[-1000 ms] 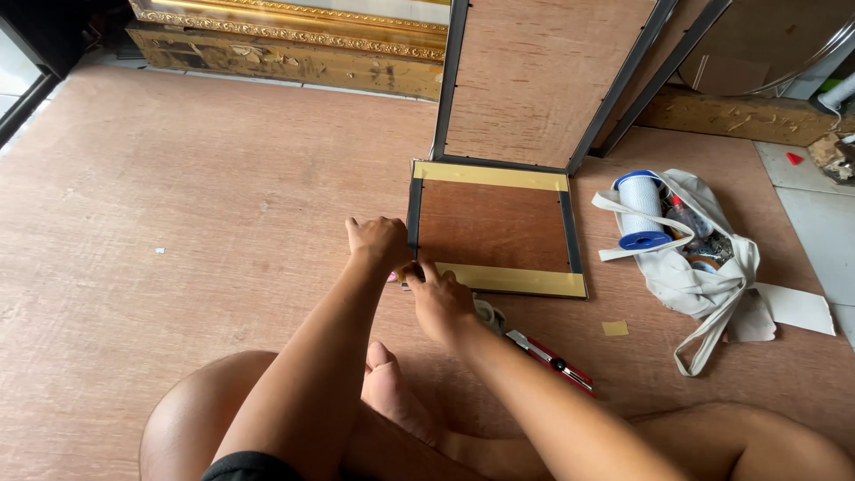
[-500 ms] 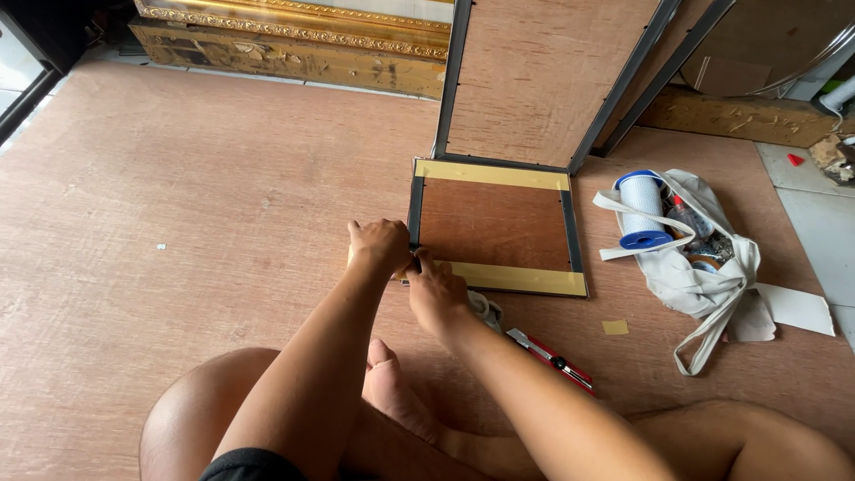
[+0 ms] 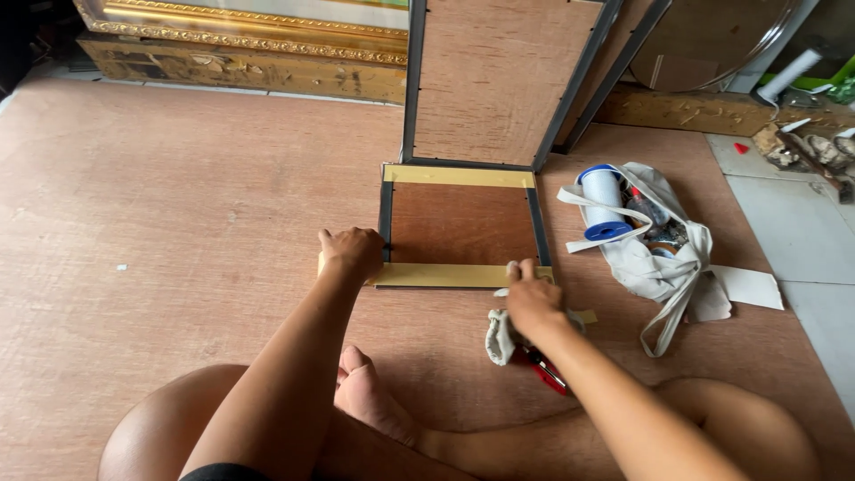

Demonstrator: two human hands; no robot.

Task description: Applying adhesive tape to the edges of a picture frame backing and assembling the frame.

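Left hand: my left hand [image 3: 352,252] is curled shut, knuckles up, pressing down on the near left corner of the small frame [image 3: 460,223]; I cannot tell whether anything sits inside the fist.
Right hand: my right hand [image 3: 532,301] lies with fingers loosely bent, its fingertips touching the near right end of the tan tape strip [image 3: 445,275]; it grips nothing.
Small frame: dark-edged, with a brown backing board, lying flat on the wooden floor [image 3: 178,205] straight ahead of me, between my two hands.
Tape: one tan strip runs along the frame's near edge, another [image 3: 459,175] along its far edge.
Under my right wrist: a rolled pale cloth [image 3: 499,337] and a red-handled tool [image 3: 545,370], both on the floor just beside the frame.
Right of the frame: a white cloth bag [image 3: 663,258] with a blue-and-white spool [image 3: 604,203] lying on it.
Beyond the frame: a larger dark-edged board [image 3: 499,80] stands against it, and a gilt frame [image 3: 240,36] lies further left.
My legs: folded on the floor, bare foot [image 3: 374,396] near the cloth.
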